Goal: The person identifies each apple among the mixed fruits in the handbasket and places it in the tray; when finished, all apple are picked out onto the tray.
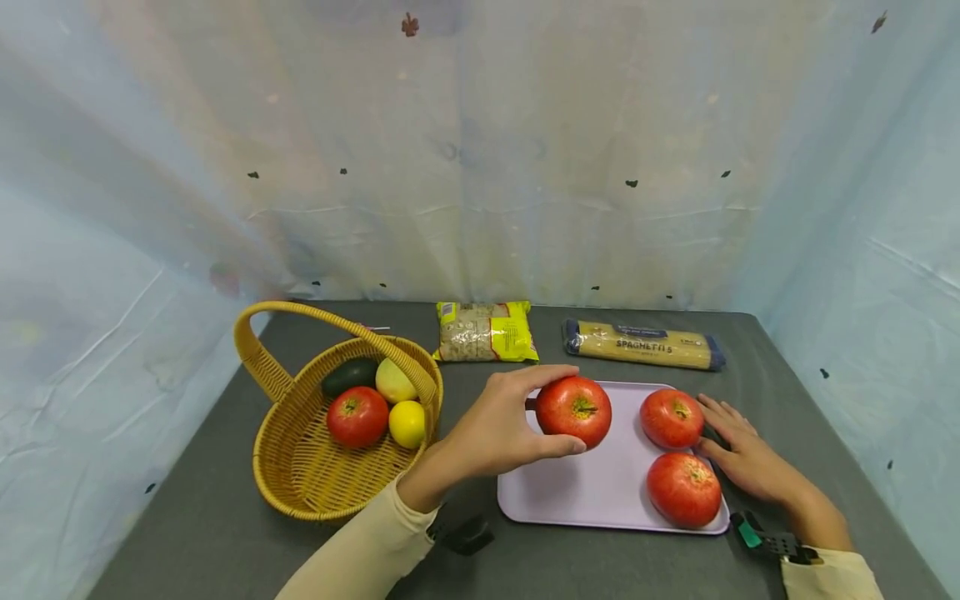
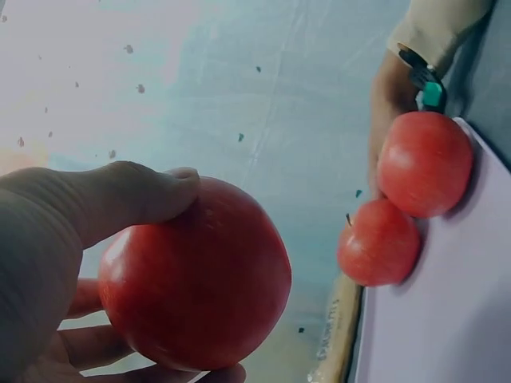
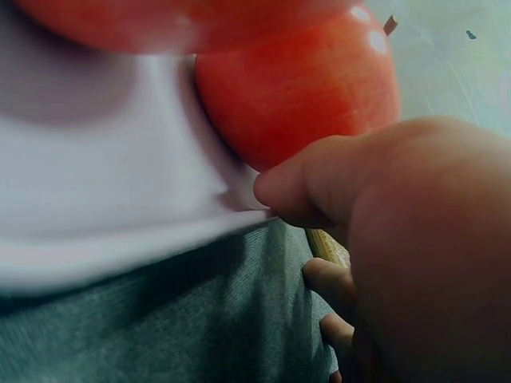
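In the head view my left hand (image 1: 498, 429) holds a red apple (image 1: 573, 411) over the left part of a pale lilac tray (image 1: 592, 500). Its thumb and fingers curl round the apple's sides, as the left wrist view shows of the same apple (image 2: 200, 279). Two more red apples, a far one (image 1: 672, 418) and a near one (image 1: 683, 490), sit at the tray's right end. Beside them rests my right hand (image 1: 753, 458), fingers extended along the tray's right edge. In the right wrist view its thumb (image 3: 311, 179) lies at the tray rim, close below an apple (image 3: 303, 88).
A yellow wicker basket (image 1: 281, 475) with a tall handle stands left, holding a dark green oval item (image 1: 348, 377), a red round fruit (image 1: 357, 418), a pale green one (image 1: 394, 382) and a yellow one (image 1: 407, 424). Behind lie a yellow-ended bag (image 1: 487, 332) and a spaghetti pack (image 1: 643, 344).
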Demonstrator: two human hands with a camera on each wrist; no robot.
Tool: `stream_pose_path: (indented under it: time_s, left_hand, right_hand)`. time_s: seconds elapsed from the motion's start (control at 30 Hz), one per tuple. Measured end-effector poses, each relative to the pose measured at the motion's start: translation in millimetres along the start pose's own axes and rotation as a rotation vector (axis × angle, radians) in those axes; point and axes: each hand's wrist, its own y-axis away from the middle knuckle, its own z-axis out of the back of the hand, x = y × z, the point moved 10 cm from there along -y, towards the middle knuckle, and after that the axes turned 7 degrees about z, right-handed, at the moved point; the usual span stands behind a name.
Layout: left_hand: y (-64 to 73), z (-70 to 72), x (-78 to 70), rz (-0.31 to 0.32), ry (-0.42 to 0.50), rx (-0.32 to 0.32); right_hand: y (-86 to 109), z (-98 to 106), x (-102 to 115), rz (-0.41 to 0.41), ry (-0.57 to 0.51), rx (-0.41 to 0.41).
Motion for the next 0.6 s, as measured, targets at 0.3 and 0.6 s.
stream_pose_path:
  time_s: [0.3,0.6]
  left_hand:
    - [-28.7,-18.5,-5.9,-0.019,-0.048,0.020]
    - [-54.2,-38.3,4.7,0.024,-0.095,0.059]
  right_hand:
    - [0.3,0,-1,-0.001,0.001,-0.001]
    - [-0.6,0,0,-0.003,0.002,0.006]
